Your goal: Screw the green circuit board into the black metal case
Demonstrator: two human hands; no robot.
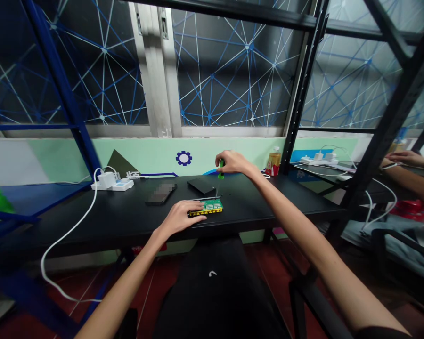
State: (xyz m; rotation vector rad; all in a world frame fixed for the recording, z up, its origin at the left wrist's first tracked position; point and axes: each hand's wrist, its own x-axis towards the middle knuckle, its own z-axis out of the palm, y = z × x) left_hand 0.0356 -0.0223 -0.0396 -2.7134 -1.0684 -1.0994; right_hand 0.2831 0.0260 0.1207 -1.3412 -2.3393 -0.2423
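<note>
A green circuit board (212, 205) with a row of yellow ports along its near side lies close to the front edge of the black desk. My left hand (183, 214) grips its left end, fingers on top and thumb along the near side. In my right hand (233, 162), raised above the desk, is a screwdriver (221, 170) with a green handle. Its thin shaft points down to the board's far right edge; whether the tip sits in a screw is too small to tell. Just behind the board lies a flat black panel (201, 186).
A dark phone (161, 194) lies left of the panel, and a power strip (113, 182) with a white cable stands further left. A drink bottle (273, 161) stands at the back right by a black metal post. Another person's arm (411, 174) shows at the neighbouring desk.
</note>
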